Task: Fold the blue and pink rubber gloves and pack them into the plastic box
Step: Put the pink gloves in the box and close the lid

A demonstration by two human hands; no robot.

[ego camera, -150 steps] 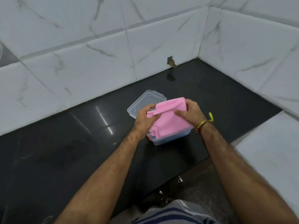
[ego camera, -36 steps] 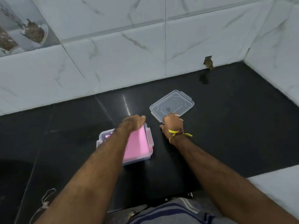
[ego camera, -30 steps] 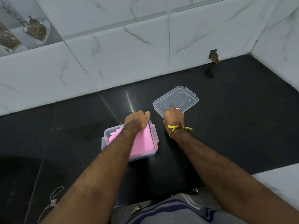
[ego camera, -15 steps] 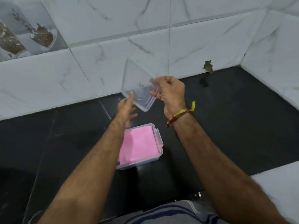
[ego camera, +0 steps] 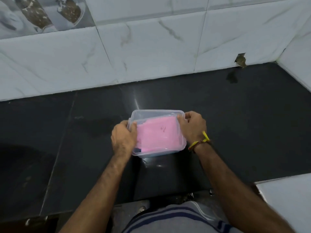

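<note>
Item: clear plastic lid point(ego camera: 156, 115), frame centre, over clear plastic box point(ego camera: 161, 151) of folded pink rubber glove point(ego camera: 156, 134). I see left hand point(ego camera: 123, 137) and right hand point(ego camera: 192, 127) fingers gripping its ends. Step: closing. Next: press rim evenly.

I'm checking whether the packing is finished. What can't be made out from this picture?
Head view only:
- Blue glove: hidden under the pink glove; only a dark scrap shows at the box's near-left corner.
- Lid latches: covered by the left hand and right hand, so whether it is snapped shut is unclear.
- Mark on the lid: too small to read.
</note>
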